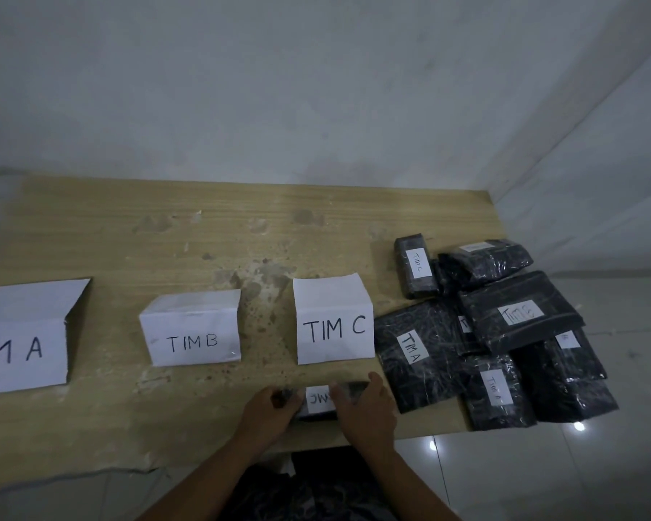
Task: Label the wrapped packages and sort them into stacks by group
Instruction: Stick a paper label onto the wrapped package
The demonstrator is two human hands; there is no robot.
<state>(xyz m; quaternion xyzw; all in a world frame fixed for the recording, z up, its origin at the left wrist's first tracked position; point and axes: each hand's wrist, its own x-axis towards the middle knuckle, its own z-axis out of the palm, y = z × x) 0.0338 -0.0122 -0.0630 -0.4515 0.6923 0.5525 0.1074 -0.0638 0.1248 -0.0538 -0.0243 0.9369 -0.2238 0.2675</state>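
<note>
A small black wrapped package (319, 401) with a white label lies on the wooden table (188, 235) just in front of the folded paper sign TIM C (333, 325). My left hand (273, 408) grips its left end and my right hand (365, 406) grips its right end. Signs TIM B (192, 334) and TIM A (23, 345) stand further left. A pile of several black wrapped packages (504, 332) with white labels lies at the right of the table; one reads TIM A (416, 349), another TIM C (416, 265).
The table's front edge runs close below my hands, and its right edge lies under the pile. A grey wall stands behind the table. Tiled floor shows at the right and below. My dark patterned clothing sits at the bottom centre.
</note>
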